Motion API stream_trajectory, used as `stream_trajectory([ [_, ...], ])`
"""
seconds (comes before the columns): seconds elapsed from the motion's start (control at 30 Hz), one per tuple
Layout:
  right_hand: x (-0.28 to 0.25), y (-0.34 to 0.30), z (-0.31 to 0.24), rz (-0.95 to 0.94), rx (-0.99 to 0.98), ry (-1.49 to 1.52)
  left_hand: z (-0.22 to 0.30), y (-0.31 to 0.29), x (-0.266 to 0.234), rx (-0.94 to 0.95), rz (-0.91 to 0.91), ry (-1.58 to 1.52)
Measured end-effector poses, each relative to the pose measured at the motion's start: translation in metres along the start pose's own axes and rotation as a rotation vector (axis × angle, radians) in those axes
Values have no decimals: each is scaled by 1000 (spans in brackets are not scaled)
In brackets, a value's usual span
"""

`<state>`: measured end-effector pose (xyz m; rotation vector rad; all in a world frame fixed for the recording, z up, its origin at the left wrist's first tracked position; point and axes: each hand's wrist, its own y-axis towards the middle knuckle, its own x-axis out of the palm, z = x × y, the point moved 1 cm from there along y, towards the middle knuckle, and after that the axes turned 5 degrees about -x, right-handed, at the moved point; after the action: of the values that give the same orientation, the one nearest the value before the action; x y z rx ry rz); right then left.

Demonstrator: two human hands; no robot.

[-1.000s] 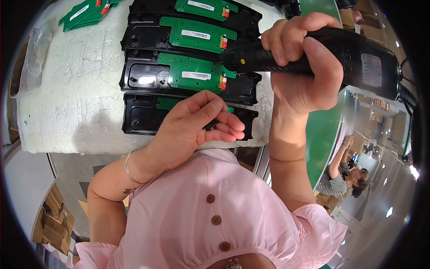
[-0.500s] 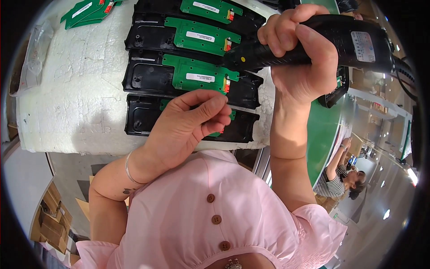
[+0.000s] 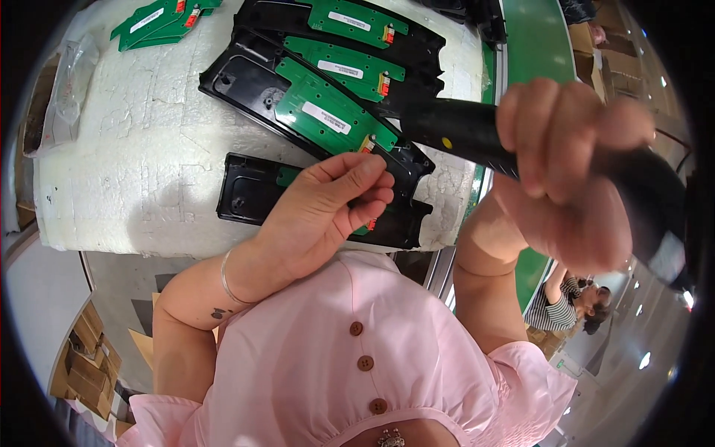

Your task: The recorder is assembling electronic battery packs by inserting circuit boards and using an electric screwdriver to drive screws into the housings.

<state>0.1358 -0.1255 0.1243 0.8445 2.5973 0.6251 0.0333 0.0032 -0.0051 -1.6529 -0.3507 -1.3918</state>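
My right hand [image 3: 562,175], blurred by motion, is wrapped round a black electric screwdriver [image 3: 462,130]. The screwdriver points left, its tip by the upper right edge of a green circuit board [image 3: 302,100] in a black plastic shell [image 3: 237,74]. That shell lies askew, its left end farther away than its right. Over the shell nearest me [image 3: 246,190], my left hand [image 3: 320,197] is closed, thumb against fingertips; whatever is pinched there is hidden. It covers most of this shell's board. Two more shells with boards [image 3: 339,63] [image 3: 357,22] lie behind.
A white foam block [image 3: 119,156] bears the shells. Loose green boards [image 3: 153,26] lie at its far left, beside a clear plastic bag [image 3: 71,97]. A green surface [image 3: 532,48] runs along the right. A person in a striped top [image 3: 555,309] is at lower right; cardboard boxes [image 3: 89,380] stand lower left.
The third shell has swung askew, its right end toward me. My right hand and the screwdriver have moved right and nearer. My left hand has barely moved.
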Motion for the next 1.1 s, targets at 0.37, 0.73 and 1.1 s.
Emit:
stream_trajectory([
  [0.37, 11, -11, 19, 414, 37, 119, 159, -11, -21, 487, -130, 31],
  [0.73, -14, -37, 26, 502, 125, 47, 128, -14, -45, 298, 96, -26],
  [1.1, 2, -25, 13, 417, -165, 133, 81, -28, -9, 356, 119, 61],
])
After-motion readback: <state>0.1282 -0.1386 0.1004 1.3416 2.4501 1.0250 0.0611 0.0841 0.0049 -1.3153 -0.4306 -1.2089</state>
